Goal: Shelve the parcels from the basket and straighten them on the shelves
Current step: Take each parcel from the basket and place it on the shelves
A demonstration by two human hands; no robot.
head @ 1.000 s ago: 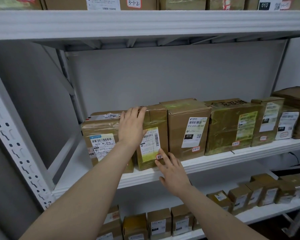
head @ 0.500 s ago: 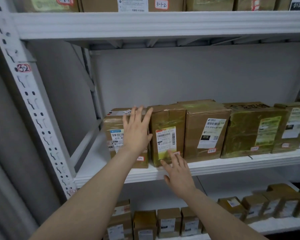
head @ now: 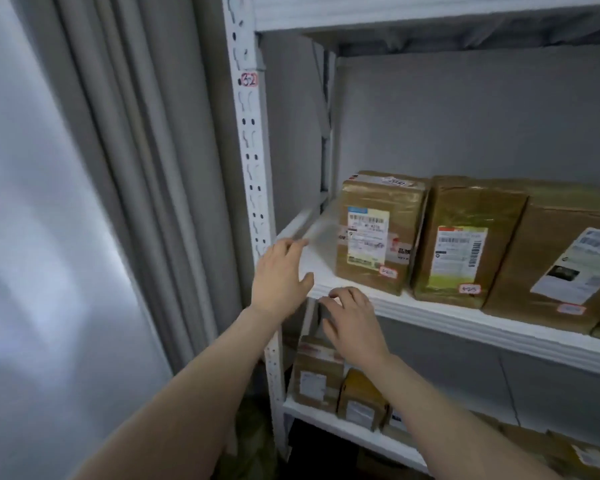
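Brown taped parcels stand in a row on the white middle shelf (head: pixel 440 317). The leftmost parcel (head: pixel 378 233) carries a white and yellow label; a second parcel (head: pixel 465 244) stands right beside it. My left hand (head: pixel 279 277) hovers with straight fingers at the shelf's left front corner, left of the leftmost parcel and off it. Just below the shelf's front edge, my right hand (head: pixel 352 322) has its fingers loosely bent and holds nothing. No basket is in view.
A white perforated upright (head: pixel 250 150) marked 32 frames the shelf's left side. Grey curtains (head: pixel 118 202) hang to the left. Smaller parcels (head: pixel 317 375) stand on the lower shelf (head: pixel 343 427). A larger box (head: pixel 561 265) sits at the right.
Both hands have come off the two left parcels and moved back toward the shelf's front left corner. The view has swung left, bringing the curtains in.
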